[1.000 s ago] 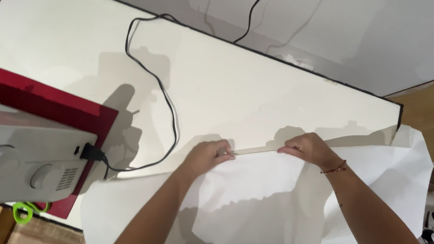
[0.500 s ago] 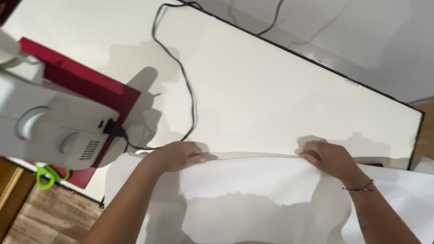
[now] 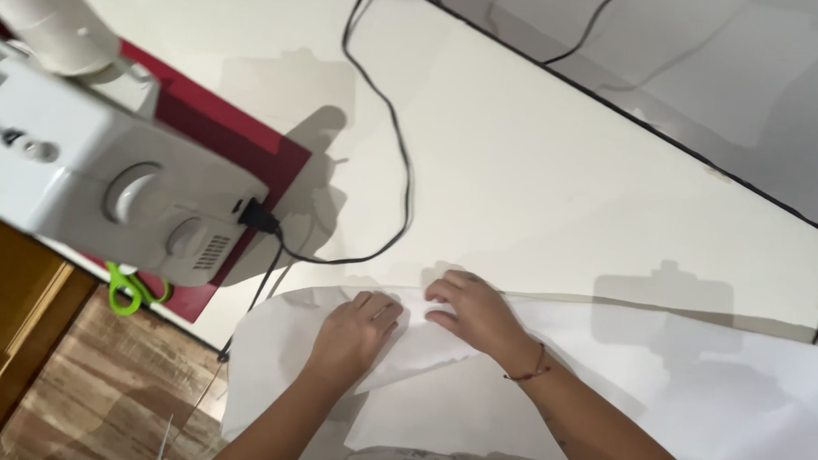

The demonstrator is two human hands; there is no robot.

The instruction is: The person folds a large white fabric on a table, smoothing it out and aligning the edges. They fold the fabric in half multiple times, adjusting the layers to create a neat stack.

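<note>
my left hand (image 3: 355, 327) lies flat, fingers together, pressing down on the white fabric (image 3: 662, 383). my right hand (image 3: 473, 310) is just beside it, almost touching, its fingers curled down onto the cloth's folded edge; i cannot tell whether they pinch the fold or only press it. a thin red bracelet (image 3: 529, 371) sits on my right wrist.

the fabric is plain white, thin and a little creased. it spreads from under both hands far out to my right, and hangs over the near edge of the white table (image 3: 561, 173) toward me. a folded layer runs back under my palms, and its far edge makes a long straight line to the right of my right hand.

left of my left hand stands a white sewing machine (image 3: 104, 177) on a dark red mat (image 3: 245, 156). its black cord (image 3: 391, 126) loops across the table beyond my fingers. green-handled scissors (image 3: 131, 290) lie near the machine, well left of my left hand.
</note>
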